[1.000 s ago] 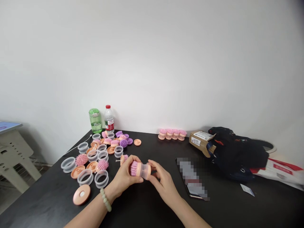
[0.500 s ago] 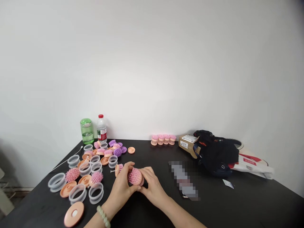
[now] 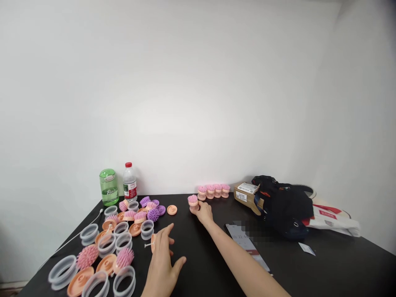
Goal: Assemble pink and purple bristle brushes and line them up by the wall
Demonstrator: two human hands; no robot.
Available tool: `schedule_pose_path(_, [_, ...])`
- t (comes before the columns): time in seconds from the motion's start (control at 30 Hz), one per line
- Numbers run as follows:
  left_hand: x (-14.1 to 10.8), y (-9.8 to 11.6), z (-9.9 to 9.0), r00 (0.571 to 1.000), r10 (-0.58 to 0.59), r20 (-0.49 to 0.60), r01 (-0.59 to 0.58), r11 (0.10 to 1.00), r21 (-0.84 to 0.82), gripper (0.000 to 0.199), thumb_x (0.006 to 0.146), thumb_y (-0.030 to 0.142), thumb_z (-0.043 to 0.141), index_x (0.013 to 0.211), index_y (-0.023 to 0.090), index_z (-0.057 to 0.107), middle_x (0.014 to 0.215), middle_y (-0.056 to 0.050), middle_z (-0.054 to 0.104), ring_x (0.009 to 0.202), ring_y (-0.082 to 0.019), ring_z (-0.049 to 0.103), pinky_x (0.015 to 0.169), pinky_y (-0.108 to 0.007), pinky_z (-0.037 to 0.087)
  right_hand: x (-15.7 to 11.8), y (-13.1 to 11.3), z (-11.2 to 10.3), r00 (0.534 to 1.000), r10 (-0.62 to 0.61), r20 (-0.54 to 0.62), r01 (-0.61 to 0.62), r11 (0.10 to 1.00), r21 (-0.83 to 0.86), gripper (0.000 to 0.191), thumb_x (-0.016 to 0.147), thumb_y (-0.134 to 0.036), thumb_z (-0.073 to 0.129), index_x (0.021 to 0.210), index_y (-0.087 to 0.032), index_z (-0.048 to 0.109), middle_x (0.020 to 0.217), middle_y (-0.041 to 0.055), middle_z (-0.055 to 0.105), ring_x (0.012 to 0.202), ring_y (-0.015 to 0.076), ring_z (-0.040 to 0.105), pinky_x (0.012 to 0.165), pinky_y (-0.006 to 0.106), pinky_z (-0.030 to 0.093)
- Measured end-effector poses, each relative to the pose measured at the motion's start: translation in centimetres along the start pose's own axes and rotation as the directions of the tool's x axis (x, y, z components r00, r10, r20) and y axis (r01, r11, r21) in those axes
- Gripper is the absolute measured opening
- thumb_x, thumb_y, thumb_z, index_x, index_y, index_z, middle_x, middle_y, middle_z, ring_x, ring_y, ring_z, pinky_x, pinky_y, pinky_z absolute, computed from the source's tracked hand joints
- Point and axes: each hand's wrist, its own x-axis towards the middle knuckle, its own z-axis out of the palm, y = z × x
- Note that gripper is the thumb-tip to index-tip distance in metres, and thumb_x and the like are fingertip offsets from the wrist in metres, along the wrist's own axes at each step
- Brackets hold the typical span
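My right hand [image 3: 203, 211] reaches to the back of the table, its fingers closed round a pink-bristled scalp brush [image 3: 193, 201] held upright. Just right of that brush stands a row of several matching scalp brushes [image 3: 213, 191] by the wall. My left hand [image 3: 163, 256] is over the front middle of the table, thumb and fingers spread, holding nothing. Beside its fingers lies an orange brush part [image 3: 153, 243] with a white stem, partly hidden by the hand. Clear plastic rings [image 3: 124, 281], pink bristle heads [image 3: 125, 258] and orange discs [image 3: 107, 265] lie loosely to the left.
A green bottle [image 3: 109, 187] and a red-capped water bottle [image 3: 129, 183] stand at the back left. A phone [image 3: 246, 243] lies beyond my right forearm. On the right are a cardboard box [image 3: 246, 196], a black bag [image 3: 286, 208] and a white-and-red bag [image 3: 335, 220].
My right hand has carried the scalp brush from the front middle to the back, near the row. My left hand has let go of it and spread its fingers. The camera view has tilted up slightly.
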Motion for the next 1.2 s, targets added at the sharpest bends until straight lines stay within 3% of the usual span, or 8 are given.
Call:
schedule_pose_path(0.3, [0.1, 0.2, -0.1, 1.0, -0.007, -0.002, 0.008, 0.997, 0.071, 0.078, 0.068, 0.023, 0.068, 0.141, 0.028, 0.04, 0.125, -0.011, 0.05, 0.086, -0.023, 0.06, 0.069, -0.037, 0.056, 5.0, -0.2, 1.3, 0.987, 0.136, -0.083, -0.146, 0.981, -0.131, 0.03, 0.096, -0.033, 0.06, 0.122, -0.018, 0.06, 0.125, 0.0087, 0.062, 0.106, 0.0229, 0.064, 0.09, 0.044, 0.055])
schedule_pose_path(0.57, [-0.6, 0.9, 0.4, 0.999, 0.042, 0.014, -0.042, 0.998, 0.039, 0.078, 0.069, 0.008, 0.058, 0.14, 0.029, 0.036, 0.137, -0.012, 0.041, 0.099, -0.023, 0.056, 0.076, -0.037, 0.057, 4.3, 0.5, 1.9, 0.981, 0.125, -0.148, -0.14, 0.985, -0.099, 0.036, 0.094, -0.033, 0.063, 0.125, -0.016, 0.058, 0.128, 0.0109, 0.06, 0.111, 0.0266, 0.062, 0.093, 0.049, 0.052])
schedule_pose_path(0.67, [-0.8, 2.4, -0.1, 0.995, -0.023, 0.102, 0.017, 0.998, 0.054, 0.075, 0.068, 0.004, 0.06, 0.137, 0.029, 0.043, 0.14, -0.01, 0.041, 0.106, -0.025, 0.056, 0.081, -0.038, 0.056, 2.5, 0.2, 1.9, 0.988, 0.043, -0.149, -0.051, 0.997, -0.053, 0.044, 0.088, -0.027, 0.065, 0.127, -0.01, 0.055, 0.125, 0.0213, 0.059, 0.117, 0.0369, 0.057, 0.095, 0.056, 0.047])
schedule_pose_path(0.77, [-0.8, 3.3, -0.4, 0.985, -0.04, 0.168, 0.023, 0.994, 0.104, 0.073, 0.066, 0.001, 0.064, 0.133, 0.027, 0.047, 0.141, -0.011, 0.042, 0.112, -0.027, 0.055, 0.083, -0.038, 0.056, 0.1, -0.9, 2.2, 0.982, -0.153, -0.107, 0.156, 0.987, 0.023, 0.045, 0.084, -0.022, 0.064, 0.126, -0.012, 0.055, 0.121, 0.0207, 0.061, 0.117, 0.0383, 0.057, 0.095, 0.055, 0.046])
schedule_pose_path(0.83, [-0.8, 3.5, -0.4, 0.977, -0.006, 0.212, -0.025, 0.989, 0.143, 0.066, 0.067, 0.002, 0.069, 0.127, 0.025, 0.052, 0.136, -0.009, 0.048, 0.111, -0.026, 0.056, 0.086, -0.037, 0.055, -1.7, -2.3, 2.5, 0.947, -0.315, -0.059, 0.319, 0.943, 0.089, 0.041, 0.08, -0.019, 0.065, 0.121, -0.017, 0.058, 0.117, 0.0155, 0.064, 0.112, 0.0341, 0.059, 0.093, 0.051, 0.048])
schedule_pose_path(0.93, [-1.0, 3.2, -0.1, 0.943, 0.108, 0.314, -0.192, 0.949, 0.25, 0.051, 0.072, 0.008, 0.074, 0.117, 0.023, 0.057, 0.122, -0.007, 0.06, 0.105, -0.025, 0.059, 0.09, -0.038, 0.053, -4.2, -5.2, 2.9, 0.837, -0.547, 0.02, 0.534, 0.824, 0.19, 0.029, 0.08, -0.019, 0.066, 0.109, -0.022, 0.065, 0.111, 0.0089, 0.067, 0.103, 0.0271, 0.063, 0.082, 0.04, 0.053])
schedule_pose_path(1.07, [-0.9, 2.5, 0.2, 0.814, 0.291, 0.502, -0.501, 0.789, 0.356, 0.036, 0.079, 0.021, 0.074, 0.112, 0.02, 0.058, 0.107, -0.006, 0.069, 0.099, -0.026, 0.062, 0.085, -0.039, 0.051, -6.2, -9.6, 3.2, 0.681, -0.726, 0.097, 0.686, 0.679, 0.261, 0.019, 0.084, -0.026, 0.069, 0.103, -0.023, 0.067, 0.103, 0.0047, 0.068, 0.097, 0.0222, 0.063, 0.08, 0.034, 0.052])
schedule_pose_path(1.2, [-0.8, 1.9, 0.3, 0.723, 0.375, 0.58, -0.644, 0.671, 0.368, 0.019, 0.084, 0.025, 0.069, 0.099, 0.017, 0.06, 0.098, -0.005, 0.072, 0.091, -0.023, 0.065, 0.08, -0.034, 0.05, -6.5, -12.4, 4.0, 0.583, -0.794, 0.172, 0.756, 0.607, 0.244, 0.022, 0.076, -0.025, 0.08, 0.095, -0.022, 0.072, 0.101, 0.0059, 0.065, 0.099, 0.0247, 0.058, 0.086, 0.037, 0.049])
